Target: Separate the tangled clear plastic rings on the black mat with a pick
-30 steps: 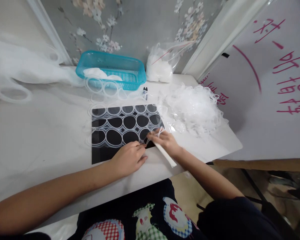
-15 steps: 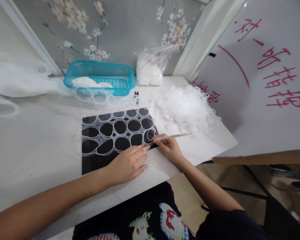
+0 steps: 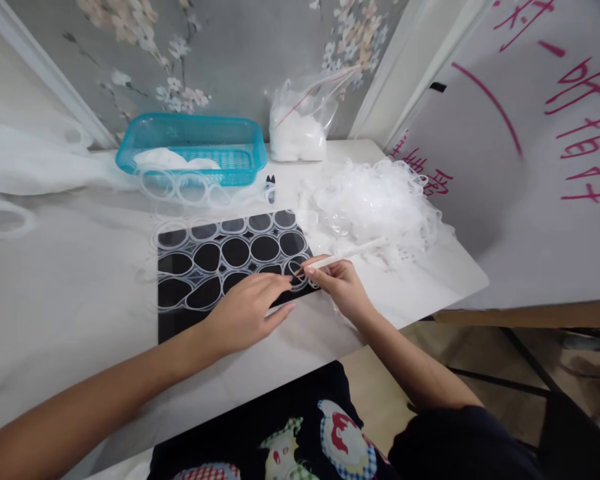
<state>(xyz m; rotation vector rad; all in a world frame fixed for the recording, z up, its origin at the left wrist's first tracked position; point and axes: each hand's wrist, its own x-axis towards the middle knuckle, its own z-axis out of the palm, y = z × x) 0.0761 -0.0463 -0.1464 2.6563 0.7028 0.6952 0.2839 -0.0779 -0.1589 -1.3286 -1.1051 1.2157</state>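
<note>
A black board (image 3: 180,328) lies on the white table, covered by a clear sheet of white-rimmed rings. My right hand (image 3: 337,280) pinches a thin white stick-like tool (image 3: 350,253), its dark tip over a ring at the board's right corner. My left hand (image 3: 253,307) rests palm down over the board's front edge, its fingers extended close to that tip; nothing shows in it. Right behind the board's corner is a heap of clear, curly ring-shaped pieces (image 3: 380,207).
At the back of the table (image 3: 80,280) stand a blue basket (image 3: 193,123) with white pieces inside and a zip bag (image 3: 297,137) of white material. Small dark-tipped clippers (image 3: 271,190) lie between. A whiteboard (image 3: 480,220) with red writing rises at the right.
The view has shifted slightly. My right hand holds the tool at a steeper tilt, and my left hand's fingers have come nearer to the tool tip.
</note>
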